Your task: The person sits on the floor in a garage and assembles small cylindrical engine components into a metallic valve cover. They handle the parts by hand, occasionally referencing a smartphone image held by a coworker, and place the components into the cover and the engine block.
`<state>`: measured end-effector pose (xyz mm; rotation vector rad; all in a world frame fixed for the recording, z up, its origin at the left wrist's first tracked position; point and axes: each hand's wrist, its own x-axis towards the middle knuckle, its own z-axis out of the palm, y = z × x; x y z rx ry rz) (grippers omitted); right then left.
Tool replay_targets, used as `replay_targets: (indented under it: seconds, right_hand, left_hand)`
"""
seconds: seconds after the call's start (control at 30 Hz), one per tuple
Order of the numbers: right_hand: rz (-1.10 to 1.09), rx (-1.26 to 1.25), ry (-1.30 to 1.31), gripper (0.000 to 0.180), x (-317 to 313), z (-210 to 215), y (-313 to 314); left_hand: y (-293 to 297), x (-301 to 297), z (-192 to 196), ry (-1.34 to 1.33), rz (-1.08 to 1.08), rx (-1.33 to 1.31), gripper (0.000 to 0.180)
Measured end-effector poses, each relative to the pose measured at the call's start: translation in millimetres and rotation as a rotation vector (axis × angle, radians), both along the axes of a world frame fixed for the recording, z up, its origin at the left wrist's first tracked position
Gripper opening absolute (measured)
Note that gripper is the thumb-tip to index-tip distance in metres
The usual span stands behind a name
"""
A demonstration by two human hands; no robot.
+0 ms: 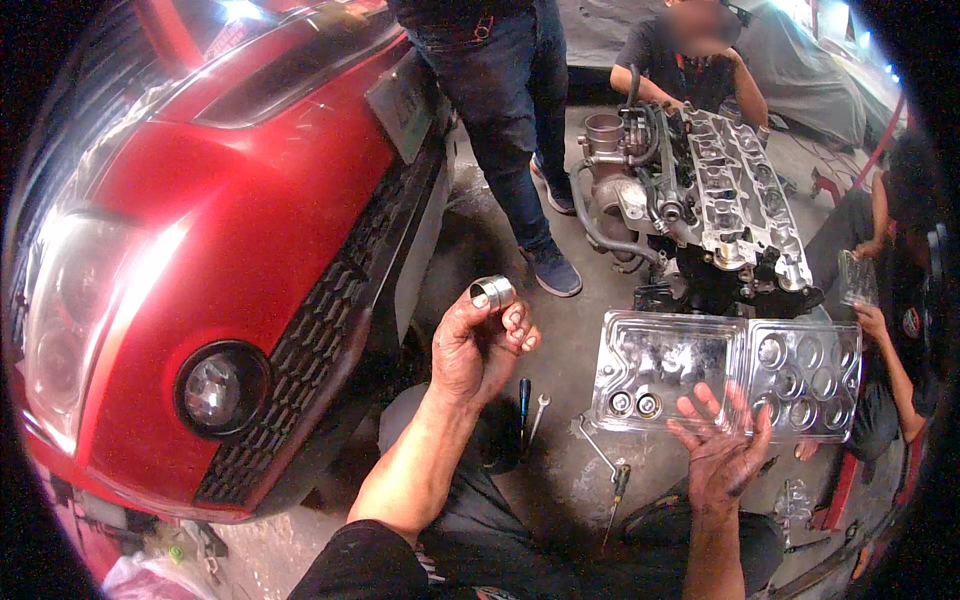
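Left hand (480,345) pinched a small metal cup-shaped part (492,291) at its fingertips, raised over the floor; a greasy grip there could have let it drop. Right hand (722,450), spread, steadied a clear plastic tray (690,350). Stained concrete floor (570,340), tools lying loose, red car (230,230) left, engine (700,190) ahead.

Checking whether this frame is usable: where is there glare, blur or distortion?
Head view: glare whitens the car's headlight and the clear plastic tray; the fisheye bends the red bumper toward a black rim; the left hand and its metal cylinder are sharp.
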<state>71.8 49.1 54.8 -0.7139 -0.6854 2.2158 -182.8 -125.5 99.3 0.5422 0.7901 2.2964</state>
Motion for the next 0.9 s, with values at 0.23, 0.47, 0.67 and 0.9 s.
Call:
replay_targets:
  seconds: [0.23,0.47,0.67,0.9]
  right_hand:
    - [-0.017,0.003,0.002,0.064,-1,0,0]
    - [0.002,-0.001,0.001,0.065,-1,2,0]
    - [-0.018,-0.022,-0.012,0.065,-1,1,1]
    - [-0.015,-0.013,-0.026,0.065,-1,2,2]
  left_hand:
    - [0,1,3,0.000,-0.076,0.067,0.033]
    - [-2,1,7,-0.012,-0.179,0.160,0.038]
    - [0,1,7,-0.030,-0.171,0.144,0.035]
    - [1,1,2,-0.061,-0.211,0.136,0.039]
